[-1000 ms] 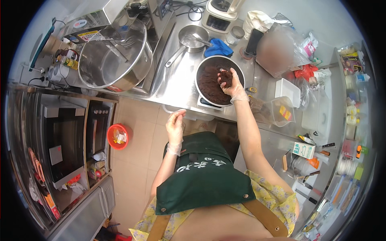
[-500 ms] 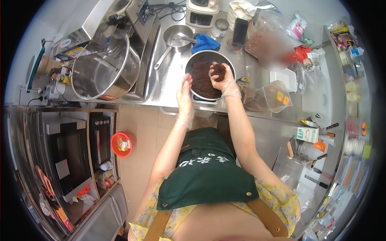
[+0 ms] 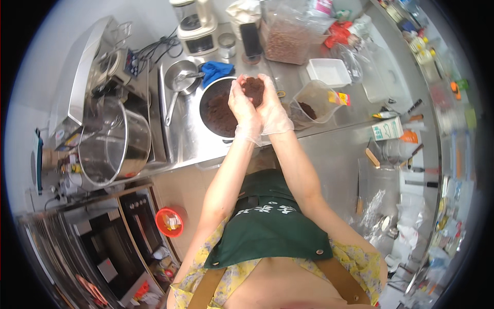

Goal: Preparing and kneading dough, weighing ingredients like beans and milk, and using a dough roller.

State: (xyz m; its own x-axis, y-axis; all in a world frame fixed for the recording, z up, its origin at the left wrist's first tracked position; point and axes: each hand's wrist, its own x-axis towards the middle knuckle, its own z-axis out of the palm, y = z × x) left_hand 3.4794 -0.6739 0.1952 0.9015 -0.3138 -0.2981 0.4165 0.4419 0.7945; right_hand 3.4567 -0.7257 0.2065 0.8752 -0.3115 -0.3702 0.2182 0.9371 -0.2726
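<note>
My left hand point(image 3: 243, 109) and my right hand point(image 3: 272, 109), both in thin clear gloves, are cupped together with their wrists close. Between them they hold a dark brown crumbly lump point(image 3: 253, 88), its top showing above the palms. They are over the right side of a round dark pan point(image 3: 205, 96) with a light rim. More loose brown crumbly mass point(image 3: 218, 113) covers the pan's inside. To the right of my hands, a clear plastic container point(image 3: 320, 98) has some of the same brown crumbs point(image 3: 307, 109) in it.
At the left stand a saucepan point(image 3: 172, 80) with a utensil in it, a blue cloth point(image 3: 217, 71) and a large steel mixing bowl point(image 3: 136, 147). Behind the hands are a phone point(image 3: 251, 40) and a glass jar point(image 3: 226, 45). A white tray point(image 3: 328, 73) lies to the right.
My left hand has come over to the right hand, and both now cup the brown lump. The view has turned toward the right, shifting the counter leftward.
</note>
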